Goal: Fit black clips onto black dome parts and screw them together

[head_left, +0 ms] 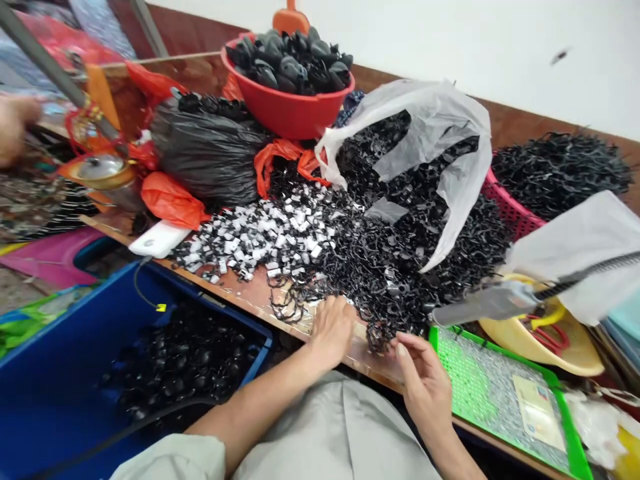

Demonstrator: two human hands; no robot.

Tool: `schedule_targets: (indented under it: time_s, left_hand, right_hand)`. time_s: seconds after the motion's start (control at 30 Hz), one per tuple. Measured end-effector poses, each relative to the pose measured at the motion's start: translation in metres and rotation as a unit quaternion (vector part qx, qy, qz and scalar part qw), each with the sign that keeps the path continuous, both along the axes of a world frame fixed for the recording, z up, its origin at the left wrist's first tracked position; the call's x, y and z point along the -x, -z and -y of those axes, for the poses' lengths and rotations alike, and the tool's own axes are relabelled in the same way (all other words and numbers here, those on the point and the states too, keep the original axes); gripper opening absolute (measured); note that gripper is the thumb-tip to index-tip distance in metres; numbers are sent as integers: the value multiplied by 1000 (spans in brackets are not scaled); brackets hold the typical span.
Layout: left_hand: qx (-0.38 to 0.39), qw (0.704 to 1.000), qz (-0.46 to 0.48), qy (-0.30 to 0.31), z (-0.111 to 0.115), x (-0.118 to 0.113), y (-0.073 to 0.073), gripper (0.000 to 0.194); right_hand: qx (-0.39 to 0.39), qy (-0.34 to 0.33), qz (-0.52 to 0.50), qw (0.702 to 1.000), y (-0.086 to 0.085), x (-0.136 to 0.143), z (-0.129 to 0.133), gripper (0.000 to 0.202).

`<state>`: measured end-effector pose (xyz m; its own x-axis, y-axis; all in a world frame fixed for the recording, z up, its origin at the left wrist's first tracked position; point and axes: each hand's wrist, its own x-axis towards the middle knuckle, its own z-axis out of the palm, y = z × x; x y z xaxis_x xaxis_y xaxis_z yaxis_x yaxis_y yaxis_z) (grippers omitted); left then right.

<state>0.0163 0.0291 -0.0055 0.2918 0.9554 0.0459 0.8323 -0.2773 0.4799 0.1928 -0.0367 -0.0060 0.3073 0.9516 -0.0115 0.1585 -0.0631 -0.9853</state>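
My left hand (333, 333) rests at the table's front edge, palm down. Its fingers are bent together over the near side of the pile, and whatever lies under the fingertips is hidden. My right hand (425, 377) is just to the right, palm turned inward, with thumb and fingertips drawn together beside a small clump of black parts (379, 337). Anything between those tips is too small to make out. Beyond both hands spreads a heap of thin, curved black plastic pieces (360, 267). Small white-and-black pieces (270, 233) lie to its left.
A blue bin (50, 380) with round black parts stands front left. A grey tool (480, 303) with a black cord and a green tray (563, 400) are at right. Behind are a red basin (300, 113), a black bag (210, 153) and a torn clear bag (450, 120).
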Motion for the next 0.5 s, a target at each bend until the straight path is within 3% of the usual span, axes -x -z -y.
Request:
schedule_targets:
  time_s: [0.07, 0.13, 0.17, 0.23, 0.3, 0.33, 0.4, 0.5]
  left_hand:
    - [2, 994, 104, -19, 4, -1, -5, 15]
    - [69, 953, 294, -34, 5, -4, -8, 16]
    - [133, 907, 397, -39, 5, -6, -9, 16]
    - [266, 779, 565, -56, 3, -9, -8, 20]
    - [343, 660, 664, -76, -1, -8, -6, 32]
    - [362, 619, 692, -81, -2, -7, -6, 38]
    - [390, 574, 716, -80, -3, -5, -5, 46]
    - [433, 559, 703, -76, 0, -6, -3, 48]
  right_hand:
    - [47, -36, -33, 998, 0, 9, -9, 35]
    - [92, -69, -78, 990, 0, 17, -22, 41]
    - [109, -84, -104, 985, 0, 21, -28, 42]
    - [127, -111, -161, 972, 0, 27, -37, 38]
    - [131, -132, -216, 959, -3, 32, -42, 30]
    - [132, -141, -240, 951, -4, 34, -43, 27]
    - [138, -157, -276, 938, -9, 37, -42, 21]
    - [152, -178, -301, 925, -16, 40, -41, 18]
